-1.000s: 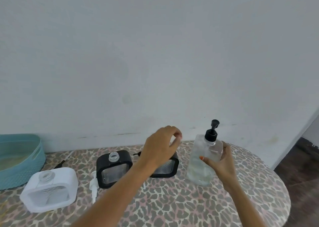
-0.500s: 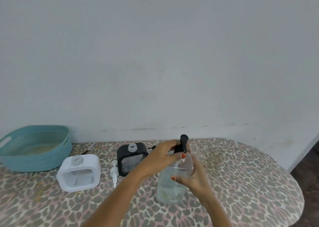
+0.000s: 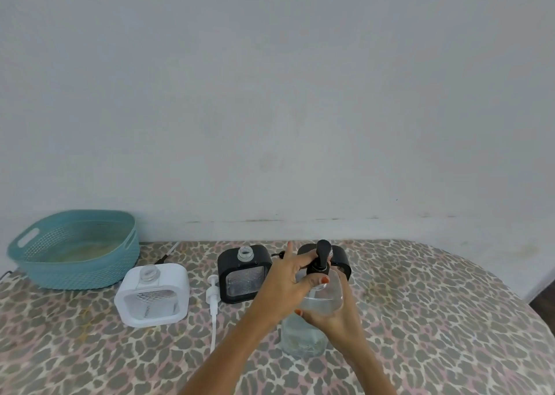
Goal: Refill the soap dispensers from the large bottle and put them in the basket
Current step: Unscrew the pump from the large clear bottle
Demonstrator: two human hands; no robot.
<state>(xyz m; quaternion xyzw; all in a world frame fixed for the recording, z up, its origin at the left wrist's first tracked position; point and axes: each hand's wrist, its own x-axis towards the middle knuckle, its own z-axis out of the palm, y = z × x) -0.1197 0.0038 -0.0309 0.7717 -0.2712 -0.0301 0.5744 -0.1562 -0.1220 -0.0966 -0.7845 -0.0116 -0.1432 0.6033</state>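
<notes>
The large clear bottle (image 3: 303, 334) stands upright on the leopard-print table (image 3: 435, 319). My right hand (image 3: 336, 313) grips its body from the right. My left hand (image 3: 288, 283) grips the bottle's black pump collar (image 3: 320, 267) at the neck. A white dispenser (image 3: 153, 294) with an uncapped neck sits to the left. A black dispenser (image 3: 243, 270), also uncapped, stands behind my left hand. A second black dispenser (image 3: 342, 259) is mostly hidden behind the pump. The teal basket (image 3: 75, 249) stands at the far left.
A white pump with its long tube (image 3: 213, 307) lies on the table between the white and black dispensers. A thin dark-tipped tube (image 3: 166, 253) lies near the wall behind the white dispenser. The table's rounded edge curves away at the right.
My left hand moved from above the black dispensers onto the large bottle's pump collar. The bottle came nearer to me and the view shifted left, showing the whole basket.
</notes>
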